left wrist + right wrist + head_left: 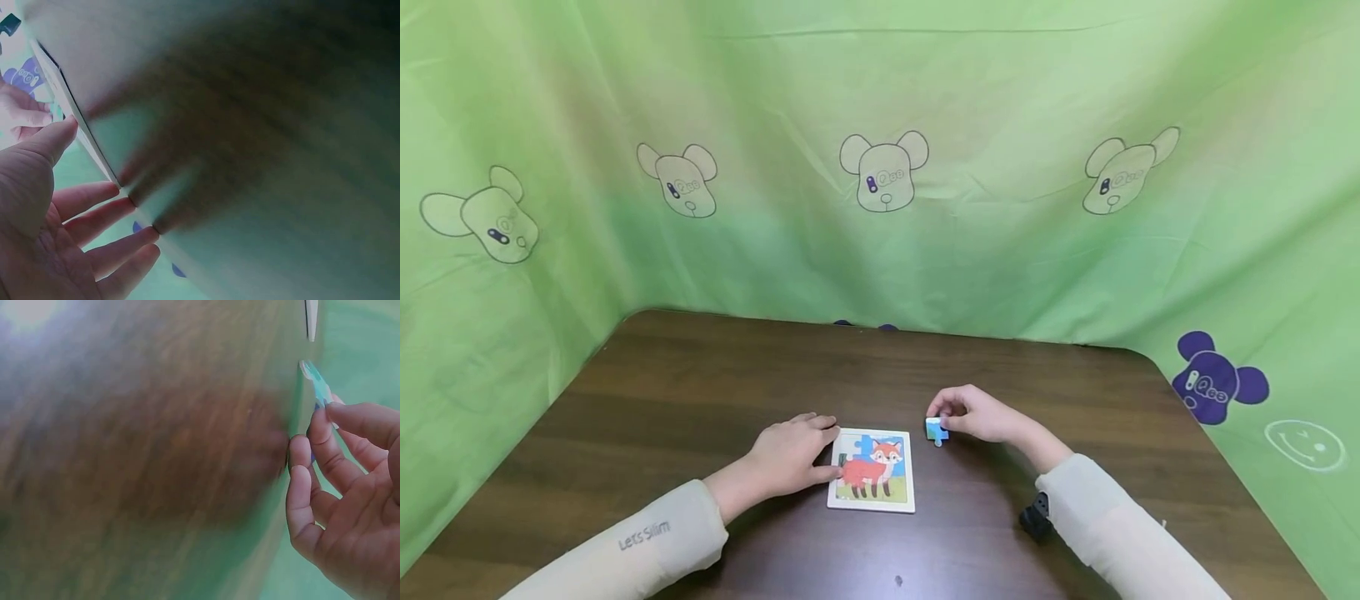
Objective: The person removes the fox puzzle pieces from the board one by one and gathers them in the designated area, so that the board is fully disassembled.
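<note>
A square fox puzzle (871,471) in a white frame lies on the table, part of its picture covered by fingers. At its left edge rests my left hand (793,454), fingers spread and fairly straight, the thumb reaching onto the frame. My right hand (981,414) pinches a small blue and green jigsaw piece (937,431) between thumb and fingertips, to the right of the puzzle. In the right wrist view the piece (317,384) tilts up from the thumb and index finger, and the other fingers curl beneath.
The brown wooden table (760,358) reaches back to a green curtain (880,267) printed with bear heads. A black object (1036,517) shows beside the right sleeve. A small dark mark (898,580) lies near the front of the table.
</note>
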### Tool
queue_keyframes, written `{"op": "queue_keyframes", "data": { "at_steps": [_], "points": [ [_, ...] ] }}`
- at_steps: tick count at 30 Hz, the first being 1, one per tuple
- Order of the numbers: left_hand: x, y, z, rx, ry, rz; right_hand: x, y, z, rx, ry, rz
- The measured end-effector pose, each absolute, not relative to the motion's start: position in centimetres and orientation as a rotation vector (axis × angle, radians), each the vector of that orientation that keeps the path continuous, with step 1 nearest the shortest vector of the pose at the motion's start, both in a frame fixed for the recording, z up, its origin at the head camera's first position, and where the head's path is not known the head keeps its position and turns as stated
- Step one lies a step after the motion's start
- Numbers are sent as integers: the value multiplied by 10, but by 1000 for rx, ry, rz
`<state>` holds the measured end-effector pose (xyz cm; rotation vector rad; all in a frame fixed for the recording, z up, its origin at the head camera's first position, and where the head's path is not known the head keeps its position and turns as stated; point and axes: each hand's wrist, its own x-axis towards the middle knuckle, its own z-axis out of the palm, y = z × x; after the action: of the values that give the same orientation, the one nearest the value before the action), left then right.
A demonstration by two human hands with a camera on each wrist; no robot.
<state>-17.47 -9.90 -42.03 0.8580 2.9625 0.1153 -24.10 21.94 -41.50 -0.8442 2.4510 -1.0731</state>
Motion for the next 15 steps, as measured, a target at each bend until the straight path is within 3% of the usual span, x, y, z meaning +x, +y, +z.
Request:
{"op": "queue_keyframes", "data": {
  "at_steps": [15],
  "points": [
    [-176, -100, -422, 850, 2964, 101, -244, 222, -417, -853, 2600, -917]
  ]
}}
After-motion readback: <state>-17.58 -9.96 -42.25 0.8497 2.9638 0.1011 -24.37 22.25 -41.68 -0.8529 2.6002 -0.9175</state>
